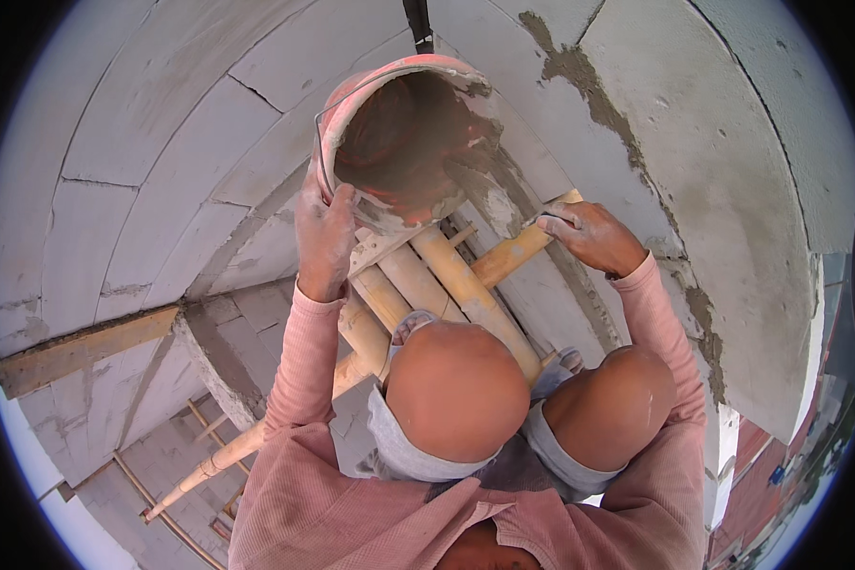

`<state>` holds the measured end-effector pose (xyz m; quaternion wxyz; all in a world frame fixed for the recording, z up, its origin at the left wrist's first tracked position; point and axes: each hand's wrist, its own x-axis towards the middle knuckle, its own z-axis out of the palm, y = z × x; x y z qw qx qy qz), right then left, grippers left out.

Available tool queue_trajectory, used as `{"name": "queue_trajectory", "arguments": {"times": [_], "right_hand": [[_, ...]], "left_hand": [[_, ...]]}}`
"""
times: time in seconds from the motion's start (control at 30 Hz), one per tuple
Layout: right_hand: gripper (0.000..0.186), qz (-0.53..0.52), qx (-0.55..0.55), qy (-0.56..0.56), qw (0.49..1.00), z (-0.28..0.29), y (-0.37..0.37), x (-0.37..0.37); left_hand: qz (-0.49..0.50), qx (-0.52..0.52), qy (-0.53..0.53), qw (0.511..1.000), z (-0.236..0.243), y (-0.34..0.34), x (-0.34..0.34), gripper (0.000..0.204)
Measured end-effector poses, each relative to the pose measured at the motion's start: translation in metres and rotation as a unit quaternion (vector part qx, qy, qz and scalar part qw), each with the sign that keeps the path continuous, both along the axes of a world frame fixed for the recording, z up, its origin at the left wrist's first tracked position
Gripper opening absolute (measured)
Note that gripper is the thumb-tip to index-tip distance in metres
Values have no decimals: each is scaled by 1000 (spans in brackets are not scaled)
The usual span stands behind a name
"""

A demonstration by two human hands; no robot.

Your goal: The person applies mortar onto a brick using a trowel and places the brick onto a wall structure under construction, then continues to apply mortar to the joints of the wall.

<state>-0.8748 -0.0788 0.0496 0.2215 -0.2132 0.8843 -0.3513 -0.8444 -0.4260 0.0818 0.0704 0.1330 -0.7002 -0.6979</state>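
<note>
A red, mortar-smeared bucket (404, 65) is tipped toward me, its wire handle lying along the left side of its rim. Wet grey mortar (418, 142) coats the inside and part of the lip. My left hand (323, 237) is closed on the bucket's lower left rim, thumb at the edge. In my right hand (594, 237) is the handle of a trowel (492, 198). Its mortar-covered blade reaches left to the bucket's lower right lip; whether it touches the lip I cannot tell.
Bamboo poles (465, 285) form a platform under my feet. Pale block walls (247, 104) rise around me, with a mortar-smeared joint (598, 104) at right. A wooden board (85, 351) crosses at left. Past the wall edge at far right, the ground lies much lower.
</note>
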Motion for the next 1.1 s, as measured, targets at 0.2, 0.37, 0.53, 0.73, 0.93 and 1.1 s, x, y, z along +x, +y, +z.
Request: {"name": "queue_trajectory", "arguments": {"times": [0.2, 0.37, 0.53, 0.73, 0.93, 1.1], "right_hand": [[43, -39, -76, -435, 896, 6, -41, 0], [43, -44, -161, -518, 839, 19, -61, -20], [44, 27, -248, -547, 799, 50, -95, -67], [32, -35, -473, -487, 733, 29, -162, -125], [26, -233, -586, -268, 728, -27, -236, -182], [20, -308, -594, -256, 698, -39, -286, -195]], "left_hand": [[23, 123, -57, 991, -8, -6, 7, 49], [27, 177, -113, 977, -16, -26, 5, 29], [97, 280, -82, 952, -25, -80, 26, 19], [224, 282, -36, 932, -28, -119, 91, 29], [295, 320, -46, 899, -33, -132, 158, 39], [337, 303, -31, 891, -26, -131, 186, 47]]}}
